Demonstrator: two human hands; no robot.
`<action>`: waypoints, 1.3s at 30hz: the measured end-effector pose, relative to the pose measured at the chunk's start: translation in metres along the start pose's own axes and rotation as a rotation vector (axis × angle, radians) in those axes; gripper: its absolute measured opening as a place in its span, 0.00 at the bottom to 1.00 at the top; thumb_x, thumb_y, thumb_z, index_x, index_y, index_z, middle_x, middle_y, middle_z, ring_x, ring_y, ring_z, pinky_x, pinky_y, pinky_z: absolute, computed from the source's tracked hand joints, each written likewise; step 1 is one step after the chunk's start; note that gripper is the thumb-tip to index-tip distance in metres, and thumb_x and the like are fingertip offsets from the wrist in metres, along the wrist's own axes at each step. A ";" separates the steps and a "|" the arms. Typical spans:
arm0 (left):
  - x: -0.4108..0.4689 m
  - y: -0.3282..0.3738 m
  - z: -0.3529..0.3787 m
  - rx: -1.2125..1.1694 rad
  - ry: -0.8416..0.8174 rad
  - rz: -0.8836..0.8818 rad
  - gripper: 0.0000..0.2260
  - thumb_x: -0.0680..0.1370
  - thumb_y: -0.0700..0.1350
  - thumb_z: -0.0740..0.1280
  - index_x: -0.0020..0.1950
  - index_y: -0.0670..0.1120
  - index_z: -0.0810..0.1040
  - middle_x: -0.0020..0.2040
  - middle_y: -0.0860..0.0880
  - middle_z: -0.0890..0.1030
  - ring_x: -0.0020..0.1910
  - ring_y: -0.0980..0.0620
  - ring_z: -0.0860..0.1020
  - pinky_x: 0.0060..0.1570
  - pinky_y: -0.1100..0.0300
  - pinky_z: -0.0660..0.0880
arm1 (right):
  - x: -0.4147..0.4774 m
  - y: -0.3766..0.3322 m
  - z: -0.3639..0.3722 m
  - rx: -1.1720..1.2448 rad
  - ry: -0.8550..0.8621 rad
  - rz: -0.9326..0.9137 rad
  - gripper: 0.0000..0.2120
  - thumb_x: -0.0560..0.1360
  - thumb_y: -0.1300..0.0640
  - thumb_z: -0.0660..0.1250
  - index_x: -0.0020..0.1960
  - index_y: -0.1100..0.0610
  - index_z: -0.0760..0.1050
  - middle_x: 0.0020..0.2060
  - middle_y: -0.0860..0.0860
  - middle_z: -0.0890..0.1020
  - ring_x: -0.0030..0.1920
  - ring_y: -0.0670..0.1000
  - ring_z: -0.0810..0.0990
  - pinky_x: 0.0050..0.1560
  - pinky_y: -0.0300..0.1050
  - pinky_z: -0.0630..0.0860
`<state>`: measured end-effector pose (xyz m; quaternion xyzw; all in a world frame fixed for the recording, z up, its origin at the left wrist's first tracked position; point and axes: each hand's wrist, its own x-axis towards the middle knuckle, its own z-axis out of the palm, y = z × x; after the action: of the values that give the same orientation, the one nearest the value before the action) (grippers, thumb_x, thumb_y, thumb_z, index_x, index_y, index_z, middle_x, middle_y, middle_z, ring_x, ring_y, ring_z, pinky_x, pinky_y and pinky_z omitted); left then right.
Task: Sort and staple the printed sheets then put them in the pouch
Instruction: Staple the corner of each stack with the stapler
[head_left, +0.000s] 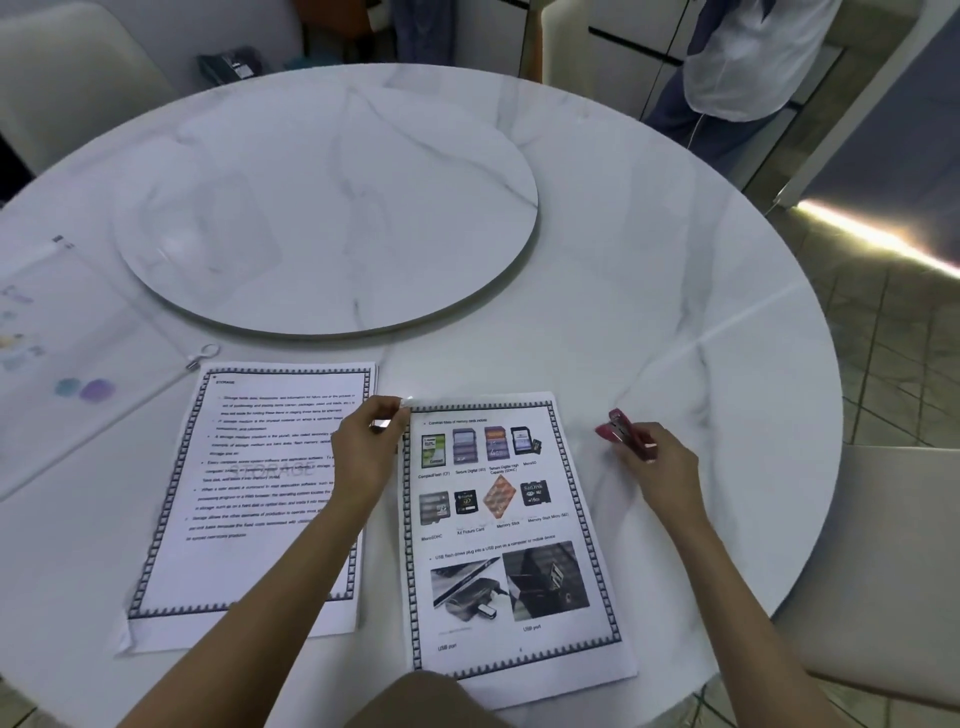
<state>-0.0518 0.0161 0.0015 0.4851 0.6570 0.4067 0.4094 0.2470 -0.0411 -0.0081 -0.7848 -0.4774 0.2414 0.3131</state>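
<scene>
Fingers (390, 415) of left hand (366, 452) pinching picture sheet (511, 545) corner, right hand (657, 467) fingers curled round stapler (618, 428)

Left grip (369, 452) pinches, right grip (660, 462) curls tight.

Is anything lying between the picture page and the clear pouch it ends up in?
Yes: the text page lies flat on the table between the picture page and the pouch at the left edge.
</scene>
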 end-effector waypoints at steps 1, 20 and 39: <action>-0.001 0.000 0.000 -0.011 0.004 0.005 0.03 0.76 0.44 0.68 0.47 0.46 0.78 0.38 0.55 0.78 0.36 0.52 0.75 0.44 0.51 0.79 | -0.003 -0.007 0.001 0.028 -0.003 -0.020 0.11 0.72 0.63 0.68 0.55 0.61 0.76 0.45 0.51 0.79 0.46 0.52 0.76 0.41 0.27 0.68; -0.028 0.007 -0.006 -0.070 0.008 0.064 0.01 0.75 0.46 0.68 0.45 0.50 0.78 0.41 0.52 0.81 0.38 0.50 0.81 0.41 0.61 0.78 | -0.006 -0.129 0.054 0.743 -0.549 0.023 0.12 0.77 0.58 0.62 0.59 0.61 0.71 0.49 0.54 0.80 0.47 0.51 0.80 0.52 0.42 0.77; -0.021 -0.014 -0.005 0.017 0.111 0.028 0.05 0.76 0.44 0.67 0.48 0.44 0.80 0.39 0.55 0.78 0.32 0.62 0.74 0.33 0.77 0.69 | -0.007 -0.100 0.086 0.094 -0.509 -0.056 0.02 0.76 0.62 0.63 0.48 0.57 0.74 0.44 0.55 0.81 0.40 0.54 0.81 0.35 0.40 0.75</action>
<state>-0.0566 -0.0080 -0.0071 0.4745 0.6751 0.4331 0.3626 0.1264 0.0096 0.0054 -0.6697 -0.5505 0.4444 0.2256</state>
